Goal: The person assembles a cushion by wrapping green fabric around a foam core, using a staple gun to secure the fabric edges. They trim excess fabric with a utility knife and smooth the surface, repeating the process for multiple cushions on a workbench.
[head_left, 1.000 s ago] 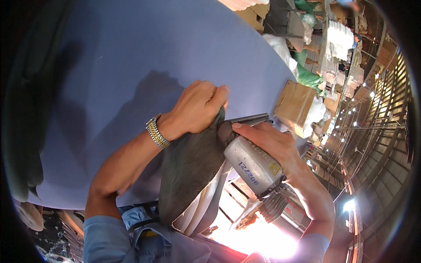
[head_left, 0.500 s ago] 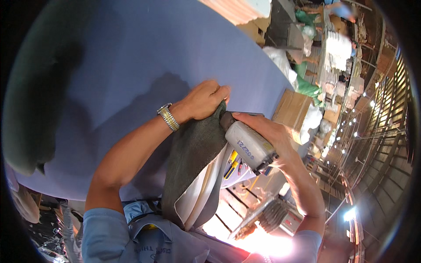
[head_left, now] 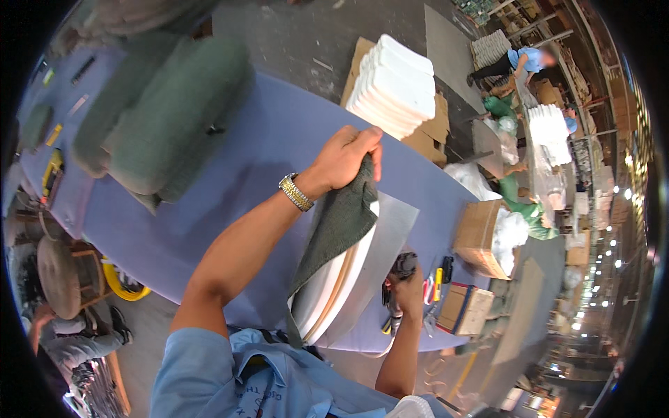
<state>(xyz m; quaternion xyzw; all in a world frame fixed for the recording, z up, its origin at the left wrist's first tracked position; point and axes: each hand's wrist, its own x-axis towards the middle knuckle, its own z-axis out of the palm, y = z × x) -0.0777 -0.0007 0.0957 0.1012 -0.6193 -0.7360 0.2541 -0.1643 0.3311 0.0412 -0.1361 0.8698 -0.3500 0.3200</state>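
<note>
My left hand (head_left: 348,159), a metal-banded watch on its wrist, pinches the upper edge of a dark green-grey fabric cover (head_left: 338,217). This cover wraps a curved padded panel; its open side shows white padding (head_left: 354,268) and a brown board edge (head_left: 337,282). The panel stands tilted against my front. To its right my right hand (head_left: 410,291) is closed round a staple gun (head_left: 403,265), held low above the table and apart from the fabric. Only the gun's dark end shows clearly. Between panel and gun lies a thin grey sheet (head_left: 394,226).
Dark green padded pieces (head_left: 178,115) lie on the blue-covered table (head_left: 279,104) at left. Small hand tools (head_left: 437,282) and a small box (head_left: 470,310) are at right. Beyond the edge stand a carton (head_left: 475,237) and stacked white pads (head_left: 394,87). Other people are nearby.
My right hand has drawn the staple gun away from the fabric, down and to the right. The left hand still grips the cover's edge. The view has swung, showing more table.
</note>
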